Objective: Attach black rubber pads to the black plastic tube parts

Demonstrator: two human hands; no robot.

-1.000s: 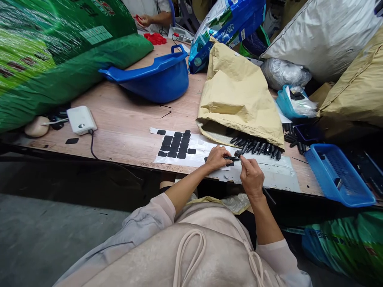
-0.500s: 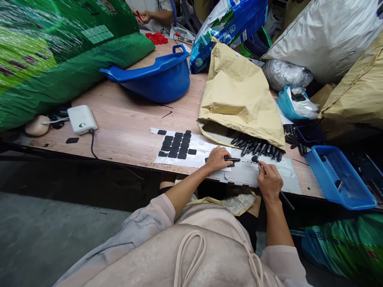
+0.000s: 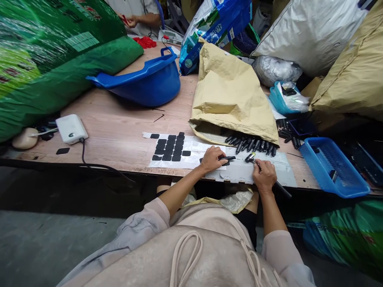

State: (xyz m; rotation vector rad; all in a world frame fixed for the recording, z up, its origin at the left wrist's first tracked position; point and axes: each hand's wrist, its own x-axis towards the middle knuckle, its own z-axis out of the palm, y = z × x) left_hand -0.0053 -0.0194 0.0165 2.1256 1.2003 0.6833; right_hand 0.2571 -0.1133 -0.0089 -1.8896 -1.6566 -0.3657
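My left hand (image 3: pixel 212 158) is closed, pinching a thin black rod-like piece (image 3: pixel 229 158) low over the grey board (image 3: pixel 239 172). A black pad lies partly hidden beneath those fingers. To the right, my right hand (image 3: pixel 265 175) is wrapped round a small hammer (image 3: pixel 283 189), its metal head tilted up just above the board and its black grip pointing toward the table edge. Behind both hands, several black cylindrical pieces (image 3: pixel 255 146) spill from the mouth of a tan paper sack (image 3: pixel 231 91). Rows of rounded black pads (image 3: pixel 168 148) sit on a white sheet (image 3: pixel 194 142) at the left.
A blue basin (image 3: pixel 149 81) stands farther back, near a large green sack (image 3: pixel 89 67). On the left are a white box with a cable (image 3: pixel 72 128) and a loose pad (image 3: pixel 62 151). A blue basket (image 3: pixel 335 171) is at right. Across the table, another person's hand (image 3: pixel 131 21) holds something red.
The whole view has shifted, so table items appear farther left. The hammer's head has turned and shows a bright yellow-green glint. Both hands keep their holds.
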